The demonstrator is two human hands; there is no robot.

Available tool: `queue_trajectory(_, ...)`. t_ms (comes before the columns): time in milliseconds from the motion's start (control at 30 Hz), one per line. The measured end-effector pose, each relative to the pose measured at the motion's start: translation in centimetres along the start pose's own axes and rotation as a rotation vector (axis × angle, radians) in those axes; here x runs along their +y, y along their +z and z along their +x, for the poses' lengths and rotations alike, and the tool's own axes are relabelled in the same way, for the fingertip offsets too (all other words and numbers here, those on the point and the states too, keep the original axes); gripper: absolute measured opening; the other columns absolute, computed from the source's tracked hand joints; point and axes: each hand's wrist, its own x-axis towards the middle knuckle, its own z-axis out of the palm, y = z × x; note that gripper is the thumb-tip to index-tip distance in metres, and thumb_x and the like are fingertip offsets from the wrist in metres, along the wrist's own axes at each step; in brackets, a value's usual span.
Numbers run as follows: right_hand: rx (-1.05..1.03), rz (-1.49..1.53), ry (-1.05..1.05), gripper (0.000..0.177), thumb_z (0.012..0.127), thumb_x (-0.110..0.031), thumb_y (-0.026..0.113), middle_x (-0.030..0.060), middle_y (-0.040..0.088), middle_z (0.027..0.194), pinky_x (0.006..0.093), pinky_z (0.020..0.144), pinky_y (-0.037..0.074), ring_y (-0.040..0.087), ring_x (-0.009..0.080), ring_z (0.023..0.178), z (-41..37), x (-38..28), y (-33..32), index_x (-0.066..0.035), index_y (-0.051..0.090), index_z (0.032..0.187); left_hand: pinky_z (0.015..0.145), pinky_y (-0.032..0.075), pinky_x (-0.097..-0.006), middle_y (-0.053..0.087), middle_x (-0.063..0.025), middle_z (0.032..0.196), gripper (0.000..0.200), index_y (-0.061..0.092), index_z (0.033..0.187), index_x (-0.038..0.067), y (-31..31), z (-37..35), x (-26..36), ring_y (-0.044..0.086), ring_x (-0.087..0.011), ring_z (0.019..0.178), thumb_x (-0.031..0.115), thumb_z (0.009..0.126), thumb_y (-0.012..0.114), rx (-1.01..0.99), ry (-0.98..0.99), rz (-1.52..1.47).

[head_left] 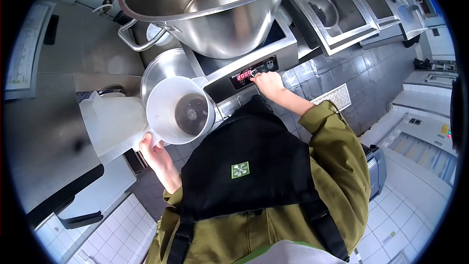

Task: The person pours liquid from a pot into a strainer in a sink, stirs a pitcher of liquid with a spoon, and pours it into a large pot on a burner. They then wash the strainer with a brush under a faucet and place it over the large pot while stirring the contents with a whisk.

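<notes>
My left hand (155, 152) grips the handle of a white plastic jug (168, 102) with a little dark liquid at its bottom, held level in front of my black apron. My right hand (266, 82) reaches forward, its fingers pressing on the black control panel (246, 73) with red digits on the front of an induction cooker. A large steel pot (210, 10) stands on that cooker, above the panel. The pot's inside shows a pale bottom; its contents I cannot make out.
A round steel lid or bowl (163, 66) lies left of the cooker, behind the jug. A steel counter (44, 132) runs along the left. Steel sinks (342, 14) sit to the right of the cooker, one holding a bowl. Tiled floor with a drain grate (334, 97) lies below.
</notes>
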Motion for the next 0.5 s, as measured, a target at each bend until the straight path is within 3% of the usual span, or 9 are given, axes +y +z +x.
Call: queue_trajectory(500, -0.118, -0.071, -0.024, 0.024, 0.083, -0.024, 0.047, 0.0063, 0.06, 0.062, 0.0294, 0.048, 0.047, 0.061, 0.0193, 0.055, 0.6, -0.3, 0.5, -0.01, 0.059, 0.068, 0.043, 0.02, -0.0196, 0.036, 0.0043, 0.048, 0.022, 0.047, 0.059, 0.007, 0.4, -0.6, 1.7, 0.032, -0.0049, 0.043, 0.022, 0.073, 0.055, 0.022, 0.049, 0.037)
